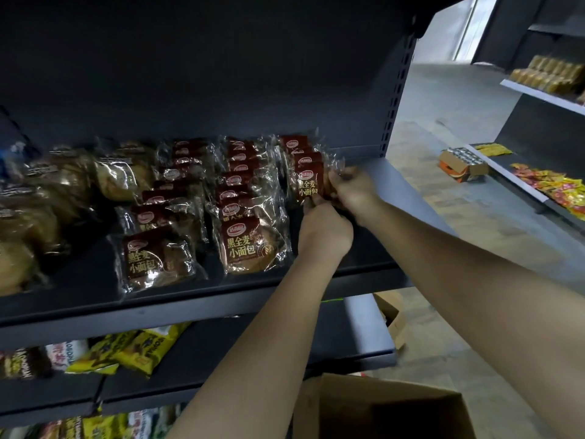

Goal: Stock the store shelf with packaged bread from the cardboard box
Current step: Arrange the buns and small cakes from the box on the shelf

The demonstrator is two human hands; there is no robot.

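Bread packet [308, 185] stands upright at the near end of the rightmost row on the shelf [190, 307], label facing you, so it matches the two fuller rows [240, 201] to its left. Your left hand [326, 229] grips its lower edge and your right hand [351, 188] pinches its right side, the two hands close together, likely to steady the slippery wrapper while it leans on the packets behind [297, 150]. Cardboard box [380, 410] sits low and near, below the shelf, handy for fetching the next packet
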